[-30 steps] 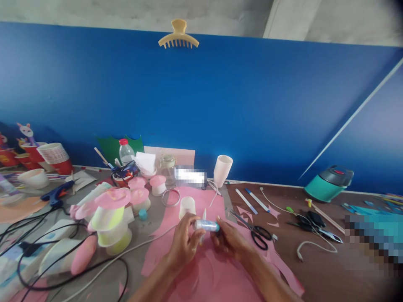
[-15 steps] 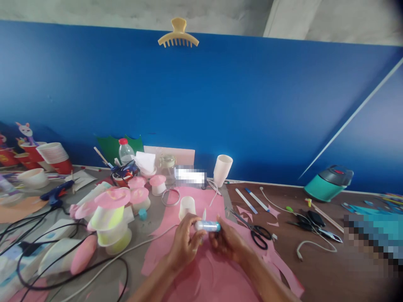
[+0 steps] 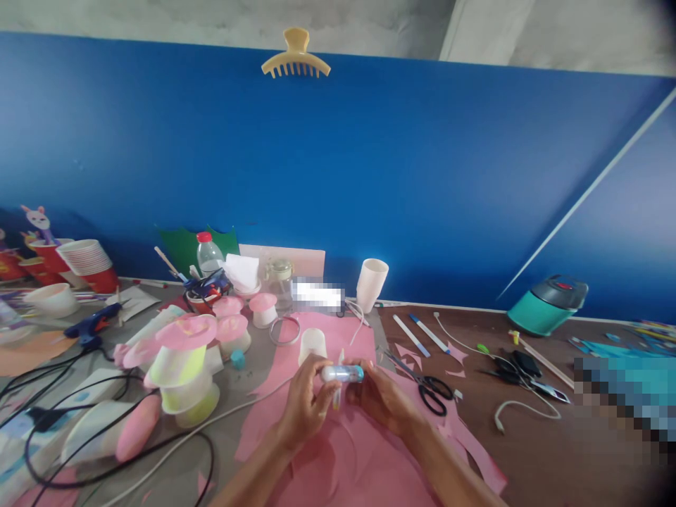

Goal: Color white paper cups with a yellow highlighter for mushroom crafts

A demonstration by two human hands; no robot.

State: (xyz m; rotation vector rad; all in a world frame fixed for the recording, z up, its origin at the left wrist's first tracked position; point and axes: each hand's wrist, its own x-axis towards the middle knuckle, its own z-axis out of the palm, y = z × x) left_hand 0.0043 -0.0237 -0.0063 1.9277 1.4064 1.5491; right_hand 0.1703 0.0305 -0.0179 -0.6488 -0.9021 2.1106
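Between my two hands lies a small whitish tube with a teal end [image 3: 342, 374], held sideways over pink paper [image 3: 364, 458]. My left hand [image 3: 309, 398] grips its white end with thumb and fingers. My right hand [image 3: 377, 398] has its fingers closed round the teal end. Below the tube, a small white and yellow piece [image 3: 336, 400] shows between the hands; what holds it is unclear. Just behind my left hand stands a white paper cup [image 3: 313, 343]. Black-handled scissors [image 3: 434, 394] lie to the right of my right hand.
Pink and white cup pieces [image 3: 184, 352], black cables and a blue glue gun [image 3: 92, 324] crowd the left. Farther back are a stack of white cups [image 3: 372, 282] and a glass jar [image 3: 279, 278]. Two markers [image 3: 412, 336] and a teal container [image 3: 548, 306] are on the right.
Both hands and the tube have shifted slightly left in the view. The small white and yellow piece beneath the tube shows more clearly now.
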